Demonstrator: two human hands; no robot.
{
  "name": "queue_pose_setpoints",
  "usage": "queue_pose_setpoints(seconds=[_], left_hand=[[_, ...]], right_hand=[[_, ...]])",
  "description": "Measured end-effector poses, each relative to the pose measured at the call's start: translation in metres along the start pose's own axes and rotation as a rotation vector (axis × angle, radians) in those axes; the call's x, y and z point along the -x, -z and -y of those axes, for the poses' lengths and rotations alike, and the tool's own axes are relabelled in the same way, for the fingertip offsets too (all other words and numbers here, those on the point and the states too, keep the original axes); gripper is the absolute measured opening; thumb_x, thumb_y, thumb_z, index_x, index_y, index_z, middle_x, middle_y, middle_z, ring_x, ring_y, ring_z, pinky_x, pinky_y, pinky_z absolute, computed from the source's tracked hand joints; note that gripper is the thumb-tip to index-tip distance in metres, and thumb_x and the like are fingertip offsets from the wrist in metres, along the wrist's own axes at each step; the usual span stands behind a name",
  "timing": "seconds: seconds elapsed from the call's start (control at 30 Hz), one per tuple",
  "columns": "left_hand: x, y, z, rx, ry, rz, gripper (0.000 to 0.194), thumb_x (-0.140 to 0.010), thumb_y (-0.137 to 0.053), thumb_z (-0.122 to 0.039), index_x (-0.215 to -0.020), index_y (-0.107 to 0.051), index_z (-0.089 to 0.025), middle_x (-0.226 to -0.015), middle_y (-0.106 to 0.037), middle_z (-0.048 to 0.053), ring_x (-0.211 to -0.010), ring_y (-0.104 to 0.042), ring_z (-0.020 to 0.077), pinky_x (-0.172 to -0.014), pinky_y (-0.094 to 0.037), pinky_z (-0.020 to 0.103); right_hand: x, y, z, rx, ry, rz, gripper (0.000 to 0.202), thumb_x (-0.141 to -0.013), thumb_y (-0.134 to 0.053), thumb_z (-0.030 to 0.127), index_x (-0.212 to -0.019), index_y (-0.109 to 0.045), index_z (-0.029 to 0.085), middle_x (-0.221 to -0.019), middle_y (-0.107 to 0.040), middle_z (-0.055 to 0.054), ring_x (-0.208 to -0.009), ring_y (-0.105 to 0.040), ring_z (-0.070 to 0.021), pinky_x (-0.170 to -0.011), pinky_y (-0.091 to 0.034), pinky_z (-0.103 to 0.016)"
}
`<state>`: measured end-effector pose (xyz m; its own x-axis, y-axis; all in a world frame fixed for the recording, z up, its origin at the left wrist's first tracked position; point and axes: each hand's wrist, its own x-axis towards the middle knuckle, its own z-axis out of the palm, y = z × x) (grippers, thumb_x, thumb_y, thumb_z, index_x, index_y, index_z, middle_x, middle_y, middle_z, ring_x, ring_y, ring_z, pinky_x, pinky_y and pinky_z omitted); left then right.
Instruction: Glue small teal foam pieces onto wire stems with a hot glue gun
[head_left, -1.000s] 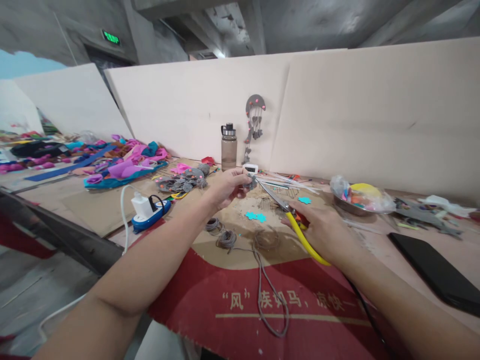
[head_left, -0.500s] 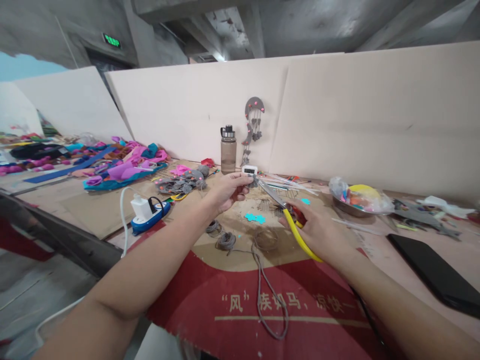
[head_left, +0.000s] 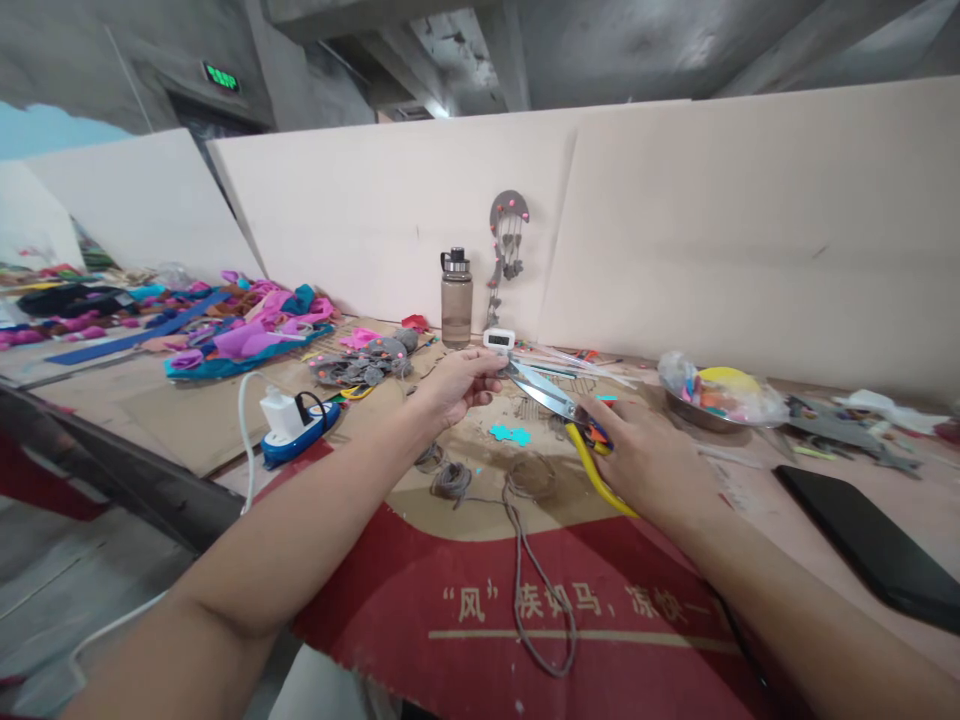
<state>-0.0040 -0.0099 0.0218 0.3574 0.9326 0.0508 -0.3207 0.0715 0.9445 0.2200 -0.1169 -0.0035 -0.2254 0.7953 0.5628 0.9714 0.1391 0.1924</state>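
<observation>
My left hand (head_left: 466, 388) is raised over the middle of the table, thumb and fingertips pinched together. A small grey felt piece was visible in that pinch a moment ago; now fingers and blades mostly cover it. In my right hand (head_left: 645, 455) is a pair of scissors (head_left: 546, 392) with yellow handles. Its blades point left and their tips meet the left fingertips. Below the hands lie a turquoise cut-out shape (head_left: 510, 435), a bundle of grey cord (head_left: 452, 482) and a long loop of grey cord (head_left: 571, 640) on red printed cardboard (head_left: 390, 600).
Behind stand a water bottle (head_left: 457, 305) and a small white timer (head_left: 499, 341). A grey moon-shaped hanging (head_left: 510, 210) is on the board. Left are grey felt pieces (head_left: 352, 365) and a blue power strip (head_left: 296, 440). Right are a metal bowl (head_left: 705, 415) and a black phone (head_left: 862, 535).
The scissors have shifted slightly left and turned, so their blades show broader and reach the left fingertips. The grey felt piece is now mostly covered. My left hand has barely moved.
</observation>
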Motion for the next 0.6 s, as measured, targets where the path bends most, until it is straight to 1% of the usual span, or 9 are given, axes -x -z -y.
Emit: queue_pose_setpoints(seconds=[0.13, 0.33, 0.5, 0.6], left_hand=[[0.0021, -0.0018, -0.0008, 0.017, 0.023, 0.024, 0.011, -0.072, -0.071, -0.018, -0.076, -0.063, -0.012, -0.069, -0.066, 0.004, -0.049, -0.054, 0.0056, -0.038, -0.032, 0.015], [0.0031, -0.0045, -0.0044, 0.051, 0.056, -0.041, 0.005, -0.075, -0.067, -0.016, -0.075, -0.066, -0.011, -0.069, -0.068, 0.007, -0.049, -0.056, 0.0062, -0.039, -0.036, 0.015], [0.0031, -0.0051, -0.0042, 0.049, 0.059, -0.043, 0.004, -0.075, -0.066, -0.015, -0.074, -0.066, -0.011, -0.069, -0.069, 0.007, -0.048, -0.056, 0.0060, -0.038, -0.036, 0.014], [0.0015, -0.0039, -0.0016, 0.035, 0.058, -0.042, 0.004, -0.075, -0.066, -0.015, -0.074, -0.066, -0.011, -0.069, -0.069, 0.006, -0.048, -0.056, 0.0062, -0.039, -0.037, 0.014]], right_hand=[[0.0002, -0.0031, -0.0005, 0.025, -0.009, 0.001, 0.037, -0.092, -0.048, 0.034, -0.127, -0.059, 0.025, -0.100, -0.068, -0.012, -0.079, -0.062, -0.0249, -0.055, -0.031, -0.029], [0.0007, -0.0037, -0.0030, 0.080, 0.009, 0.007, 0.037, -0.093, -0.047, 0.034, -0.128, -0.058, 0.026, -0.098, -0.069, -0.011, -0.074, -0.062, -0.0232, -0.051, -0.023, -0.029], [0.0005, -0.0001, -0.0032, 0.130, 0.013, 0.025, 0.036, -0.093, -0.046, 0.031, -0.126, -0.060, 0.026, -0.093, -0.070, -0.012, -0.071, -0.062, -0.0229, -0.051, -0.016, -0.030], [0.0004, 0.0023, -0.0015, 0.123, 0.002, 0.037, 0.035, -0.092, -0.046, 0.029, -0.124, -0.061, 0.026, -0.090, -0.070, -0.010, -0.070, -0.062, -0.0221, -0.051, -0.015, -0.030]])
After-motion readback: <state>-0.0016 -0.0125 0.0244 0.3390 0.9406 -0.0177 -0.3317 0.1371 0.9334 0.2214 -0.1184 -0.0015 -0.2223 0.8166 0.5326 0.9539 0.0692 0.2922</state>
